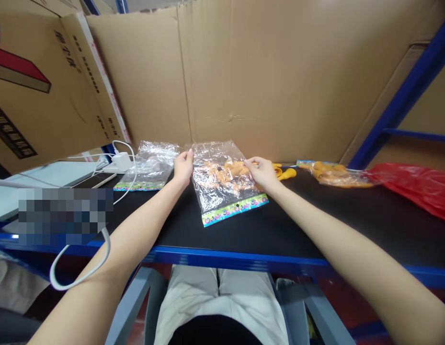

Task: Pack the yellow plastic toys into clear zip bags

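A clear plastic bag [217, 199] with a colourful printed strip along its near edge is spread out between my two hands. My left hand [183, 167] pinches its upper left side, thumb and fingers pressed together. At the right side, my right hand [261, 171] has thumb and fingers closed on the film. Orange balloons [227, 173] show through the plastic; whether they lie inside or beneath it I cannot tell. Other loose orange balloons [287, 174] stick out just past my right hand on the black tabletop [290, 220].
More clear bags [148, 165] lie to the left, beside a white charger [120, 161], cables and a phone [96, 180]. Rightward are a packed bag of orange balloons [332, 173] and a red plastic bag [411, 187]. A cardboard wall [272, 76] and blue post [405, 91] bound the table.
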{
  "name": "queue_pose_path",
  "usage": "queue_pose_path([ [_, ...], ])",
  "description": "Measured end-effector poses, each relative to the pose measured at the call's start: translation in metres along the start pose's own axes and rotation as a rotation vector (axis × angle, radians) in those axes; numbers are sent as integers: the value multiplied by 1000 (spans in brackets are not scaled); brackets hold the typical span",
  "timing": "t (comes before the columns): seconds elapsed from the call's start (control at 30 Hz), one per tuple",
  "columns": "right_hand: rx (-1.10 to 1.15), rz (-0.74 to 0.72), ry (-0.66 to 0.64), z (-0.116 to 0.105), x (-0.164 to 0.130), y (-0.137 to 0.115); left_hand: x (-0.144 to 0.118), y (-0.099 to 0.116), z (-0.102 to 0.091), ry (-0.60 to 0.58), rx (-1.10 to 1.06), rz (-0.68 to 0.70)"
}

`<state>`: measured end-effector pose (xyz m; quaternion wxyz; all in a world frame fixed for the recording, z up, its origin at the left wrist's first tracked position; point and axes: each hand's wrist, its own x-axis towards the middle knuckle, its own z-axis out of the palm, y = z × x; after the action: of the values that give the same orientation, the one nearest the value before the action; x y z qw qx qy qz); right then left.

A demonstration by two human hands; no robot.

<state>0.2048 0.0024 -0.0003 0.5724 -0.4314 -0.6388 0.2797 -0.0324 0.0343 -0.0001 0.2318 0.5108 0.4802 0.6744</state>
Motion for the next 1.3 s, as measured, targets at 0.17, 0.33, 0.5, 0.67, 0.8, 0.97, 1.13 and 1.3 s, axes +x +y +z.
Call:
queue_pose_path([
  [0.17,-194,-205,92,-6,-1,-8,-4,4,-1,-40,-51,-32],
  [0.33,-130,-264,192,-14,3,-11,-15,7,4,-301,-150,-150],
  [0.5,-82,-240,239,-17,6,-8,-26,9,11,-396,-92,-92],
  [0.67,-19,-143,241,-14,7,-9,-29,17,13,-307,-80,-58],
  [0.8,66,-165,278,-13,9,-9,-34,25,15,-268,-108,-42],
  [0.97,146,-173,286,-12,11,-9,-36,29,16,-193,-111,-16],
  [1.13,125,-91,280,-14,10,-10,-31,26,14,-137,-66,-6],
  [1.3,104,-109,282,-15,11,-8,-29,23,10,-169,-19,7],
])
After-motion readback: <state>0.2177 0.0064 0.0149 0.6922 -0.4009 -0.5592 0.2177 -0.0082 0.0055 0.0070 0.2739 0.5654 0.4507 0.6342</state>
